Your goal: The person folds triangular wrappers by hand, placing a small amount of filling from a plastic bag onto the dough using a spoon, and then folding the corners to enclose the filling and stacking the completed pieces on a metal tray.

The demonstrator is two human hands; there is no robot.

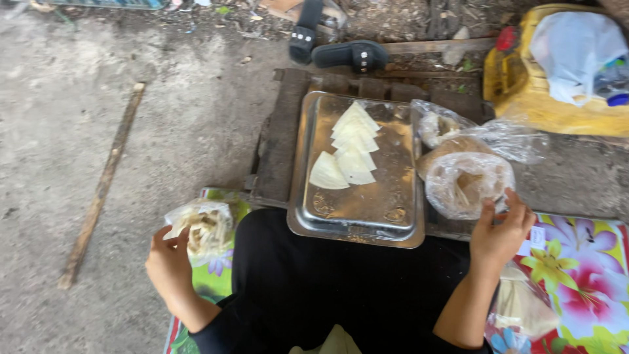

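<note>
A rough concrete floor (98, 98) is lying under everything here, outdoors by the look of it, with a long wooden stick (101, 187) on the left, a pair of black sandals (341, 46) at the far edge beside scattered debris, and a yellow plastic container (524, 85) with a white bag on top at the far right. The person is sitting on a flowered mat (583, 262), facing a low dark wooden pallet (282, 137) that is carrying a metal tray (357, 210).

On the tray, a short row of folded pale triangular wrappers (354, 147) is lying toward its far half; the near half is showing bare metal, so the work seems to be only partly along. The left hand (167, 262) is closing around a clear bag of pale shredded filling (203, 226) at the near left. The right hand (501, 229) is resting with fingers spread against a clear bag of round wrappers (468, 183) just right of the tray, touching rather than gripping it.
</note>
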